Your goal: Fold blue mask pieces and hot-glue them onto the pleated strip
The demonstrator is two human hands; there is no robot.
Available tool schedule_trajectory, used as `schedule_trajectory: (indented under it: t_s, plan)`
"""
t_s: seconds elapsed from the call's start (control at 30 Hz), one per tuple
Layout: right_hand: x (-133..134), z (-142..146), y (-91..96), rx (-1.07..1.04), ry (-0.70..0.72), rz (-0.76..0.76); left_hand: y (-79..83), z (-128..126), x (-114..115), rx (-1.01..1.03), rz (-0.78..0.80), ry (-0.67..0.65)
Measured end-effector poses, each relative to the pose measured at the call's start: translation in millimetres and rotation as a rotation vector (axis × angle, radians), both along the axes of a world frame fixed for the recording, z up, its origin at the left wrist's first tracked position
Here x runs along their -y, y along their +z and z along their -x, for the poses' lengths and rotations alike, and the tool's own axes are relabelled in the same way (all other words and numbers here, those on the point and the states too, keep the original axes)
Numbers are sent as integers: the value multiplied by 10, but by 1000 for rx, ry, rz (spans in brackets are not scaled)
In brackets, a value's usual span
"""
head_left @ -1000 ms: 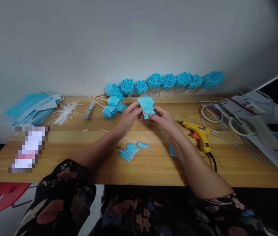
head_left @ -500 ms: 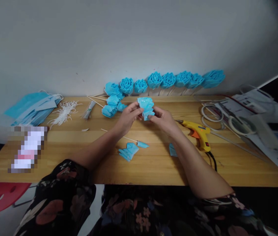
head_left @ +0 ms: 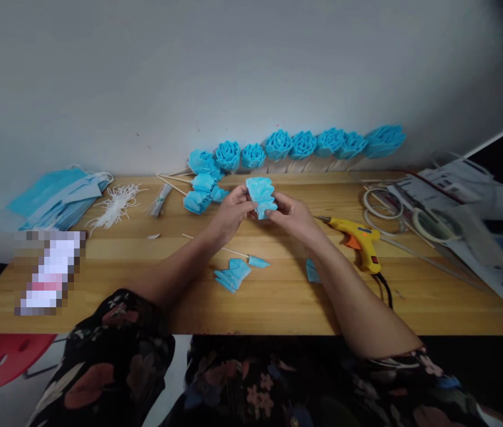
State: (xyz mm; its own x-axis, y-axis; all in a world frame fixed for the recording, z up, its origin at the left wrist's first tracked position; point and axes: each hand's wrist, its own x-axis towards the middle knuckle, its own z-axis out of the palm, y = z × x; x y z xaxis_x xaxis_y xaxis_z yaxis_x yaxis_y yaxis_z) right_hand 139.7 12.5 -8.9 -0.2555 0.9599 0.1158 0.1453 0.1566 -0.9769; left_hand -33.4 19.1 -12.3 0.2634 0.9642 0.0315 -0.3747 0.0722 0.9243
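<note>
Between my two hands is a pleated piece of blue mask fabric (head_left: 261, 193), raised above the table. My left hand (head_left: 235, 212) pinches its left side, with the thumb on the near face. My right hand (head_left: 290, 216) grips the lower right edge between thumb and fingers. Some fingertips are hidden behind the fabric. On the table below lie a folded blue fabric piece (head_left: 234, 275) and a thin stick with a blue fabric tip (head_left: 258, 261). Another small blue piece (head_left: 312, 271) is partly covered by my right forearm.
A yellow glue gun (head_left: 358, 237) lies right of my right hand, its black cord trailing down. Several blue fabric roses (head_left: 303, 145) line the wall. At left are stacked masks (head_left: 62, 198), white ear loops (head_left: 118, 204) and a blurred-out phone (head_left: 51, 273). Papers and a tape roll (head_left: 438, 224) sit right.
Both hands keep hold of the blue fabric piece, which has shifted very slightly left and shows a little more of its flat face. Nothing on the table has moved.
</note>
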Motion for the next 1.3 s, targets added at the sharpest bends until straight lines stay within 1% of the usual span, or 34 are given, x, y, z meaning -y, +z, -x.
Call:
schedule_trajectory:
  t_s: [0.07, 0.13, 0.23, 0.3, 0.47, 0.57, 0.73, 0.87, 1.03, 1.2, 1.3]
  plan:
    - [4, -15, 6, -37, 41, 50, 1, 6, -10, 15, 0, 8]
    - [13, -38, 24, -117, 62, 129, 6, 15, -18, 13, 6, 24]
    - [31, -71, 65, -238, 35, 195, 10, 21, -22, -37, 13, 62]
    - [43, -78, 93, -254, 16, 185, 12, 14, -13, -83, -8, 78]
    - [65, -38, 122, -202, 48, 127, 30, -28, 41, -156, -125, 58]
    - [71, -11, 112, -192, 8, 109, 34, -53, 53, -153, -179, 50]
    - [75, 10, 114, -209, -23, 100, 45, -72, 35, -189, -217, 47]
    - [89, 35, 132, -171, -70, 88, 84, -56, 43, -236, -240, 8]
    - [118, 70, 143, -172, -105, 119, 121, -37, 23, -244, -246, -62]
    - [88, 8, 152, -288, 0, 254, 148, 7, -44, -200, -199, -44]
    - [55, -30, 161, -323, 6, 268, 147, 37, -78, -164, -157, -34]
